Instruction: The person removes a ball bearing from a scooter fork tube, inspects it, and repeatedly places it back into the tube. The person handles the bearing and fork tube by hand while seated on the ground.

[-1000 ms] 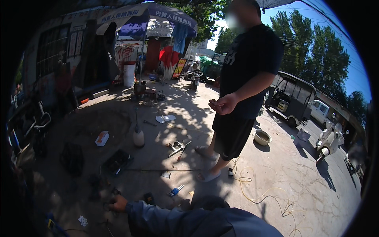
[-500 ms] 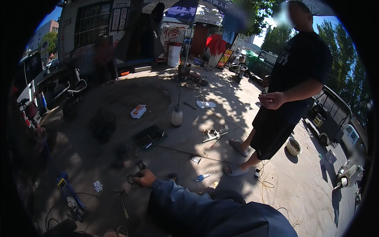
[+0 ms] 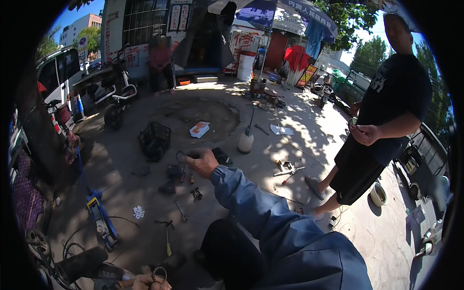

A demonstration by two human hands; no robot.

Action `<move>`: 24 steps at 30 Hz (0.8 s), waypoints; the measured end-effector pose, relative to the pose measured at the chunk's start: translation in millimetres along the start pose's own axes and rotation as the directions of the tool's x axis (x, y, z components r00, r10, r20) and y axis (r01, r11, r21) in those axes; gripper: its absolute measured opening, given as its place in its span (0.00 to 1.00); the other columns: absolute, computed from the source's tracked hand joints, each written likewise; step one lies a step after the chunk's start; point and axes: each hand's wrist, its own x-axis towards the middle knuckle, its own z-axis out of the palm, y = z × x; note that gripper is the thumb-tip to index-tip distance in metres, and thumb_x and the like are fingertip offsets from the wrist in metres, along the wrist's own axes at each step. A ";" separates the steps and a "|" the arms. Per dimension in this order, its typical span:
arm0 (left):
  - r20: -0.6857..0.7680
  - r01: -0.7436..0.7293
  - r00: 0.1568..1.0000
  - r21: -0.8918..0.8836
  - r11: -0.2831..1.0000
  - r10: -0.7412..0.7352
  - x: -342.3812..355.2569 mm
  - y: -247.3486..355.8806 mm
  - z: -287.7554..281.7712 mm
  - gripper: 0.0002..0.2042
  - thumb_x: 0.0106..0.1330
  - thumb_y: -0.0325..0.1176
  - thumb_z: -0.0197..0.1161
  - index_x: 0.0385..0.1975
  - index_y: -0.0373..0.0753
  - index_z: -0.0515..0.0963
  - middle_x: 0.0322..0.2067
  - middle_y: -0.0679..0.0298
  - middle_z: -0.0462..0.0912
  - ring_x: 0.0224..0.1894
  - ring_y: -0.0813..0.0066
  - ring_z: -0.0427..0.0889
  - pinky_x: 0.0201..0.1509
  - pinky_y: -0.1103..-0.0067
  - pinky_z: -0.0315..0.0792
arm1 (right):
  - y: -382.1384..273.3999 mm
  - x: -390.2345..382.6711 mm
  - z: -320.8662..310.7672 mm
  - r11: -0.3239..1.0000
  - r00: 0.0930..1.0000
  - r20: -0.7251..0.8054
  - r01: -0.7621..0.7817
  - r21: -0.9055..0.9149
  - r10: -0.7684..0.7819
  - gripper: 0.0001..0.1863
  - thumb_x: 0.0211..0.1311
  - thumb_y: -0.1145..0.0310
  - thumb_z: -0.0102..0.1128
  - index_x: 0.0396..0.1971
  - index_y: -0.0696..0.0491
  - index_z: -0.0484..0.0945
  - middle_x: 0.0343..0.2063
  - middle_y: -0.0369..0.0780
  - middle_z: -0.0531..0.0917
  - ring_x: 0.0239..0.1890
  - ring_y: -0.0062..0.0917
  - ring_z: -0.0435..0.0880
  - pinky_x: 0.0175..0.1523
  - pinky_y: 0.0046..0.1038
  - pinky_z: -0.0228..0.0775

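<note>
Head view: right hand (image 3: 204,163) pinching dark ring-like part (image 3: 181,156); black lattice crate (image 3: 163,134) beyond-left, contents indistinct; left hand (image 3: 145,282), grip unclear.

A person (image 3: 391,96) in dark clothes stands near 1 pale basin (image 3: 378,195). Farther back, 1 parasol (image 3: 295,14), a white bucket (image 3: 245,68) and red cloth (image 3: 297,58) stand out before trees (image 3: 368,55).
</note>
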 end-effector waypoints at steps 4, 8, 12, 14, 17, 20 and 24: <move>-0.023 0.015 1.000 -0.010 1.000 -0.015 -1.7 -4.7 4.1 0.06 0.75 0.28 0.56 0.43 0.32 0.73 0.28 0.60 0.79 0.29 0.74 0.77 0.37 0.77 0.76 | -42.0 91.3 -56.0 0.882 0.977 -0.071 0.147 -0.448 -0.199 0.18 0.61 0.58 0.70 0.40 0.58 0.88 0.40 0.48 0.87 0.40 0.37 0.86 0.49 0.36 0.78; -0.064 0.011 0.998 0.035 0.999 -0.009 -7.1 6.6 -3.6 0.06 0.75 0.28 0.56 0.43 0.32 0.74 0.28 0.60 0.80 0.29 0.75 0.77 0.37 0.78 0.75 | -81.3 116.1 -38.4 0.662 0.978 -0.041 0.106 -0.742 -0.203 0.16 0.60 0.61 0.69 0.45 0.52 0.88 0.61 0.49 0.78 0.55 0.45 0.82 0.62 0.38 0.74; -0.092 0.001 0.996 0.005 1.000 0.000 -11.2 9.3 -8.4 0.05 0.75 0.28 0.56 0.43 0.32 0.74 0.28 0.60 0.79 0.30 0.75 0.77 0.36 0.78 0.75 | -74.2 132.7 -30.3 0.635 0.984 -0.030 0.091 -0.768 -0.177 0.16 0.60 0.63 0.67 0.46 0.51 0.87 0.65 0.47 0.74 0.60 0.42 0.79 0.65 0.39 0.72; -0.120 -0.015 0.993 0.010 1.000 0.016 -15.0 10.5 -11.9 0.05 0.75 0.27 0.56 0.43 0.33 0.74 0.28 0.61 0.79 0.29 0.76 0.77 0.36 0.78 0.75 | -71.8 136.0 -29.7 0.635 0.975 -0.043 0.109 -0.765 -0.220 0.14 0.59 0.67 0.64 0.44 0.53 0.87 0.59 0.47 0.78 0.55 0.44 0.82 0.61 0.40 0.75; -0.168 0.001 0.986 0.013 1.000 0.001 -24.2 13.7 -18.8 0.03 0.75 0.26 0.55 0.41 0.34 0.73 0.28 0.62 0.78 0.29 0.76 0.76 0.35 0.79 0.74 | -72.9 128.7 -16.3 0.612 0.936 -0.041 0.196 -0.766 -0.350 0.14 0.58 0.67 0.65 0.43 0.54 0.88 0.58 0.48 0.80 0.54 0.43 0.83 0.61 0.40 0.75; -0.179 0.072 0.982 0.018 0.997 -0.068 -33.7 21.3 -27.3 0.02 0.75 0.26 0.54 0.40 0.35 0.73 0.28 0.62 0.78 0.29 0.76 0.76 0.35 0.79 0.74 | -65.6 106.4 4.3 0.740 0.981 0.005 0.152 -0.655 -0.196 0.15 0.60 0.61 0.68 0.40 0.55 0.88 0.64 0.50 0.75 0.57 0.43 0.82 0.61 0.39 0.75; -0.150 -0.061 0.986 0.094 0.994 0.075 -31.3 20.6 -24.6 0.03 0.75 0.26 0.53 0.40 0.34 0.72 0.27 0.62 0.77 0.28 0.76 0.75 0.35 0.78 0.73 | 3.0 43.2 45.2 0.915 0.973 0.147 0.217 -0.340 -0.176 0.19 0.60 0.59 0.70 0.40 0.62 0.86 0.53 0.54 0.82 0.50 0.42 0.86 0.51 0.36 0.80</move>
